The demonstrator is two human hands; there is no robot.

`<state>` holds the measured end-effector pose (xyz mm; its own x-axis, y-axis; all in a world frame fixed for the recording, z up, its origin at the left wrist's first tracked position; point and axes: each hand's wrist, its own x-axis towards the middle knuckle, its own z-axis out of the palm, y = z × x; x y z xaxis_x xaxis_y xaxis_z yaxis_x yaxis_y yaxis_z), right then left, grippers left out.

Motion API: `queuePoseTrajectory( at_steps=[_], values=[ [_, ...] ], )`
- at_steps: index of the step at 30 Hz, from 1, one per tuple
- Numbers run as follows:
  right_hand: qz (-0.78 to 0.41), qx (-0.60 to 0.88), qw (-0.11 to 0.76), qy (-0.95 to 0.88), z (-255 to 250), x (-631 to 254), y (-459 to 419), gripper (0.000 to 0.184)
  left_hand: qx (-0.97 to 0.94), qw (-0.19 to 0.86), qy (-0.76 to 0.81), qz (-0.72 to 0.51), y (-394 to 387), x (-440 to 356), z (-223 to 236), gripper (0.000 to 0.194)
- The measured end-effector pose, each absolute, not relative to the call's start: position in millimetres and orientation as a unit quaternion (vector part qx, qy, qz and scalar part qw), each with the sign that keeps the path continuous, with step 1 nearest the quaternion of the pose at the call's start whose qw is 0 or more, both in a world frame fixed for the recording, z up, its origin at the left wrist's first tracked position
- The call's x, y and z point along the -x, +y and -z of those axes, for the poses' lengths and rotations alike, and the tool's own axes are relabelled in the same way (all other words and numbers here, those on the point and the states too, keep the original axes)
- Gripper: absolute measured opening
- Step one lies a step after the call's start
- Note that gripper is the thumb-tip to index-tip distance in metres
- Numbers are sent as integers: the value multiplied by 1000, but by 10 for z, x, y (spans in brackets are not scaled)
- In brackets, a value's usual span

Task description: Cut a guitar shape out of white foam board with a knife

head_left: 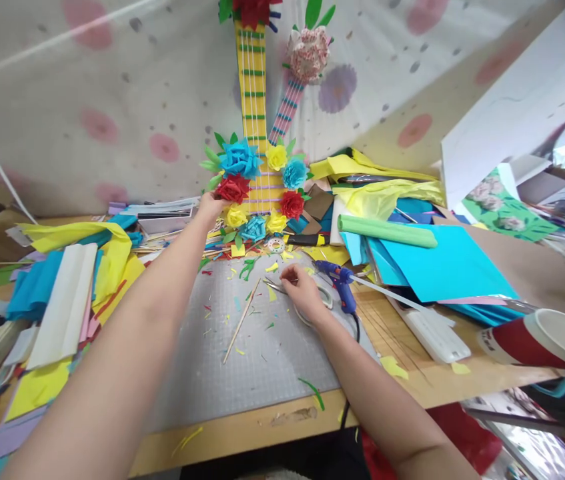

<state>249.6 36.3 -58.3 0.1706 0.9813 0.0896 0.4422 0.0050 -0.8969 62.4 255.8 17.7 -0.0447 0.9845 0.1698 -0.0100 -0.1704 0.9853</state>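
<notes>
A yellow paper guitar point(253, 87) stands upright at the back of the table, its body ringed with blue, yellow and red paper flowers. My left hand point(212, 205) is closed at the guitar's left edge, against a red paper flower point(233, 189); some fingertips are hidden there. My right hand point(303, 291) hovers low over the grey cutting mat point(282, 360), fingers curled together; whatever they pinch is too small to make out. Scissors point(326, 298) lie partly under this hand. A thin wooden stick point(240, 325) and green paper scraps lie to its left.
A blue glue gun point(338, 280) with its cord lies right of the mat. Blue paper sheets point(447, 260), a green roll point(387, 230), a white power strip point(435, 333) and a paper cup point(517, 340) stand further right. Crepe paper rolls point(62, 307) crowd the left.
</notes>
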Motion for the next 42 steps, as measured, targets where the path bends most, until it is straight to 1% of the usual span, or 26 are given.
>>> queuePoseTrajectory(
  at_steps=[5, 11, 15, 17, 18, 20, 23, 24, 26, 28, 31, 35, 37, 40, 42],
  values=[
    [-316, 642, 403, -571, 591, -2472, 343, 12, -520, 446, 465, -560, 2702, -769, -32, 35],
    [-284, 650, 369, -600, 565, -2471, 340, 15, -529, 423, 471, -565, 2748, -827, 130, 30],
    [-263, 657, 341, -618, 540, -2478, 325, 16, -540, 417, 456, -572, 2667, -791, 130, 34],
    [-233, 660, 319, -639, 494, -2503, 301, 17, -536, 378, 473, -588, 2499, -733, 139, 37],
    [-209, 662, 300, -654, 458, -2521, 283, 18, -533, 341, 493, -597, 2364, -696, 158, 38],
    [-151, 669, 241, -686, 365, -2563, 230, 22, -544, 226, 539, -601, 1985, -627, 229, 37],
    [-92, 693, 109, -707, 216, -2614, 111, 28, -656, 124, 515, -537, 1241, -599, 398, 33],
    [-79, 701, 66, -705, 178, -2624, 64, 29, -701, 111, 497, -500, 989, -618, 459, 29],
    [-57, 711, -3, -700, 133, -2635, -29, 31, -806, 126, 427, -389, 544, -687, 573, 23],
    [-36, 712, -38, -700, 127, -2639, -109, 32, -865, 127, 379, -302, 226, -761, 668, 27],
    [-23, 712, -51, -700, 156, -2643, -187, 34, -905, 110, 344, -223, 1, -792, 761, 31],
    [-48, 722, -64, -687, 226, -2636, -240, 48, -927, 85, 327, -166, -16, -625, 791, 33],
    [-44, 734, -43, -676, 281, -2634, -258, 50, -925, 72, 342, -150, 12, -514, 775, 36],
    [-46, 757, 17, -652, 365, -2653, -258, 45, -912, 49, 379, -148, 59, -460, 744, 39],
    [-58, 771, 65, -631, 406, -2669, -239, 43, -914, 46, 375, -149, 101, -547, 736, 40]
  ],
)
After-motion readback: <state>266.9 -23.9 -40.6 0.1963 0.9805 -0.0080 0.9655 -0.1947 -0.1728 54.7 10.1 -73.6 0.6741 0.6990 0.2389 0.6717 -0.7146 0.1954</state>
